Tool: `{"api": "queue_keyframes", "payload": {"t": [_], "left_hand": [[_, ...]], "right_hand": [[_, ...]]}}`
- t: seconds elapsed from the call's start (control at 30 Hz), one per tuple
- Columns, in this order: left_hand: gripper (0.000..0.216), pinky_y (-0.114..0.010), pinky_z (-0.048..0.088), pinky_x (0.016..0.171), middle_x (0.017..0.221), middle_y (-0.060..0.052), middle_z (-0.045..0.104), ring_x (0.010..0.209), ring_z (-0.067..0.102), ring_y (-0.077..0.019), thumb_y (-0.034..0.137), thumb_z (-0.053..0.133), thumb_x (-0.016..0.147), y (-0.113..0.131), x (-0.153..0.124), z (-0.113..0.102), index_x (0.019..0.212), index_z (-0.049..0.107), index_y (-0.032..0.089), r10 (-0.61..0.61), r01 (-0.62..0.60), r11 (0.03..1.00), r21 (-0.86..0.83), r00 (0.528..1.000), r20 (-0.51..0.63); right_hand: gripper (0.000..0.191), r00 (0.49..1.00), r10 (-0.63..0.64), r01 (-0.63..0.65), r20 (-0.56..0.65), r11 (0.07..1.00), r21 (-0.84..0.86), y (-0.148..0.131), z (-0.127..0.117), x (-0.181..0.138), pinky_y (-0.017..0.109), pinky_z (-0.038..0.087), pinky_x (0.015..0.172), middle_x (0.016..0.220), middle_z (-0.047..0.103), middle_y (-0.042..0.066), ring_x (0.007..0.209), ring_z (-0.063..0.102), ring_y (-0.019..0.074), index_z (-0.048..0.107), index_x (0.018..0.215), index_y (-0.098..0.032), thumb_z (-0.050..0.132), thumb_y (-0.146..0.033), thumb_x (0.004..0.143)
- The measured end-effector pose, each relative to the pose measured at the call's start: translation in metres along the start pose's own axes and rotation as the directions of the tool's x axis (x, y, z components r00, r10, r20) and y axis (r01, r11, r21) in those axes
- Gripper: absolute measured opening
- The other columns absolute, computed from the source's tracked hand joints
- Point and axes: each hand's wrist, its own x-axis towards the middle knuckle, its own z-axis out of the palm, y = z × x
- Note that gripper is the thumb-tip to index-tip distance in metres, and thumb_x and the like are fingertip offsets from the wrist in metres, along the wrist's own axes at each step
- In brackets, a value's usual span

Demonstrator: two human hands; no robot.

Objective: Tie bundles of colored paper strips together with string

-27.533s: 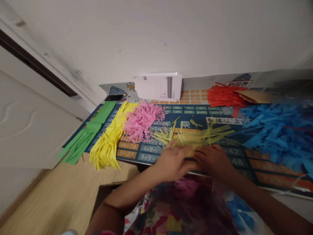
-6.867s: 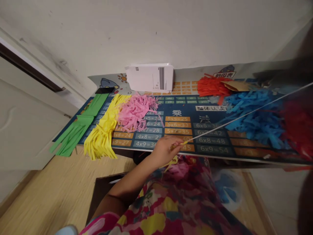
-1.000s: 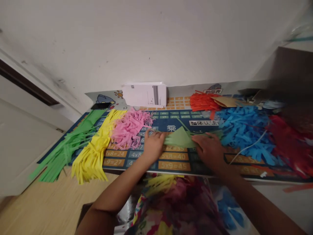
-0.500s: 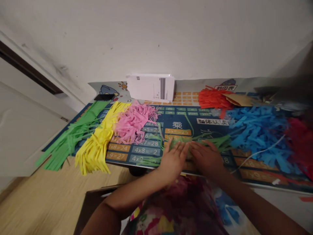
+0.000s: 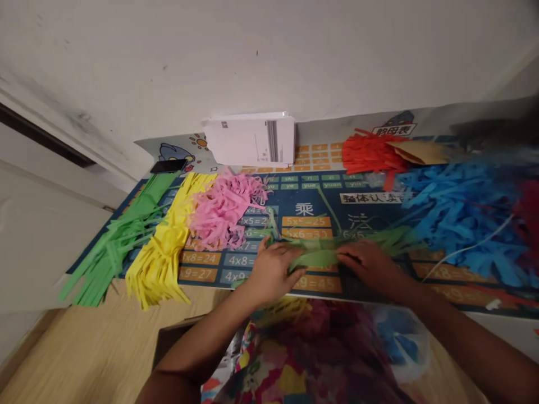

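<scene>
A bunch of green paper strips [image 5: 324,255] lies across the blue multiplication mat [image 5: 303,210] in front of me. My left hand [image 5: 273,268] grips its left end, fingers curled on the strips. Pressed on the right part of the bunch is my right hand [image 5: 368,265], pinching the strips. Loose green ends [image 5: 396,238] fan out to the right, toward the blue strips. A white string [image 5: 467,247] trails over the blue pile at the right.
Piles of cut paper lie on the mat: green [image 5: 122,235], yellow [image 5: 168,247], pink [image 5: 223,207], orange-red [image 5: 370,154], blue [image 5: 463,213], dark red [image 5: 530,213]. A white booklet [image 5: 250,140] leans on the wall beside a black phone [image 5: 168,166]. Wooden floor [image 5: 84,348] lies at left.
My hands have moved apart along the green bunch, from side by side on top of it to gripping its two ends. The bunch is now stretched out lengthwise.
</scene>
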Motion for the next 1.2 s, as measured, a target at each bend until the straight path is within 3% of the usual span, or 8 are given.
{"api": "queue_keyframes", "payload": {"t": [0.07, 0.2, 0.33, 0.5, 0.63, 0.97, 1.13, 1.2], "left_hand": [[0.022, -0.052, 0.027, 0.109, 0.107, -0.005, 0.077, 0.104, 0.067, -0.0242, 0.041, 0.065, 0.089, 0.001, 0.007, 0.002, 0.106, 0.071, 0.027, -0.072, 0.072, 0.997, -0.037, 0.997, -0.026], [0.023, -0.048, 0.032, 0.101, 0.082, -0.002, 0.077, 0.085, 0.069, -0.0208, 0.035, 0.056, 0.095, 0.004, 0.021, 0.010, 0.084, 0.074, 0.025, -0.211, 0.213, 0.977, 0.027, 0.976, -0.058], [0.023, -0.049, 0.034, 0.095, 0.074, -0.006, 0.075, 0.076, 0.068, -0.0233, 0.035, 0.057, 0.092, 0.005, 0.034, 0.012, 0.084, 0.074, 0.022, -0.234, 0.236, 0.957, 0.166, 0.972, -0.034], [0.024, -0.048, 0.035, 0.092, 0.068, -0.007, 0.073, 0.069, 0.067, -0.0241, 0.033, 0.055, 0.091, 0.004, 0.043, 0.011, 0.082, 0.073, 0.020, -0.252, 0.246, 0.946, 0.209, 0.968, 0.001], [0.023, -0.044, 0.036, 0.090, 0.068, -0.006, 0.073, 0.068, 0.067, -0.0218, 0.033, 0.056, 0.090, 0.003, 0.045, 0.011, 0.079, 0.073, 0.020, -0.261, 0.252, 0.943, 0.215, 0.965, 0.012], [0.027, -0.046, 0.037, 0.090, 0.068, -0.007, 0.073, 0.069, 0.068, -0.0244, 0.036, 0.054, 0.091, -0.001, 0.048, 0.014, 0.080, 0.072, 0.019, -0.288, 0.269, 0.932, 0.243, 0.956, 0.047], [0.022, -0.046, 0.038, 0.089, 0.071, -0.006, 0.072, 0.072, 0.067, -0.0244, 0.035, 0.055, 0.092, 0.002, 0.048, 0.012, 0.088, 0.070, 0.019, -0.312, 0.283, 0.924, 0.256, 0.947, 0.080], [0.018, -0.046, 0.039, 0.087, 0.079, -0.007, 0.073, 0.080, 0.066, -0.0260, 0.034, 0.059, 0.091, 0.004, 0.047, 0.010, 0.095, 0.067, 0.019, -0.306, 0.285, 0.920, 0.270, 0.951, 0.038]], "right_hand": [[0.028, 0.999, 0.039, -0.038, 0.004, 0.999, -0.013, 0.000, -0.001, 0.007, 0.034, 0.044, 0.073, 0.086, 0.076, 0.003, 0.074, 0.068, 0.0198, 0.072, 0.089, -0.023, 0.047, -0.032, 0.097], [0.024, 0.991, 0.133, -0.132, 0.003, 0.989, -0.064, 0.002, 0.002, 0.022, 0.032, 0.042, 0.072, 0.084, 0.075, 0.002, 0.075, 0.068, 0.0196, 0.072, 0.084, -0.023, 0.052, -0.033, 0.094], [0.020, 0.981, 0.190, -0.184, 0.044, 0.978, -0.102, 0.005, 0.005, 0.034, 0.032, 0.040, 0.071, 0.083, 0.074, 0.002, 0.077, 0.068, 0.0197, 0.070, 0.079, -0.023, 0.059, -0.035, 0.090], [0.021, 0.966, 0.258, -0.256, 0.016, 0.963, -0.080, 0.008, 0.009, 0.037, 0.031, 0.040, 0.068, 0.083, 0.075, 0.001, 0.075, 0.068, 0.0202, 0.070, 0.082, -0.023, 0.059, -0.037, 0.092], [0.021, 0.959, 0.283, -0.282, -0.008, 0.953, -0.109, 0.009, 0.010, 0.038, 0.030, 0.038, 0.062, 0.079, 0.075, 0.000, 0.070, 0.067, 0.0204, 0.071, 0.081, -0.025, 0.060, -0.040, 0.090], [0.025, 0.964, 0.264, -0.264, -0.014, 0.955, -0.134, 0.013, 0.012, 0.038, 0.031, 0.038, 0.063, 0.078, 0.075, 0.001, 0.070, 0.067, 0.0203, 0.071, 0.080, -0.024, 0.058, -0.042, 0.091], [0.024, 0.957, 0.290, -0.287, 0.007, 0.948, -0.137, 0.009, 0.009, 0.040, 0.031, 0.036, 0.061, 0.077, 0.075, 0.001, 0.068, 0.066, 0.0202, 0.070, 0.078, -0.024, 0.060, -0.042, 0.089], [0.022, 0.942, 0.335, -0.330, 0.010, 0.933, -0.141, 0.008, 0.010, 0.040, 0.030, 0.035, 0.059, 0.077, 0.074, 0.001, 0.068, 0.065, 0.0207, 0.070, 0.079, -0.024, 0.062, -0.043, 0.088]]}}
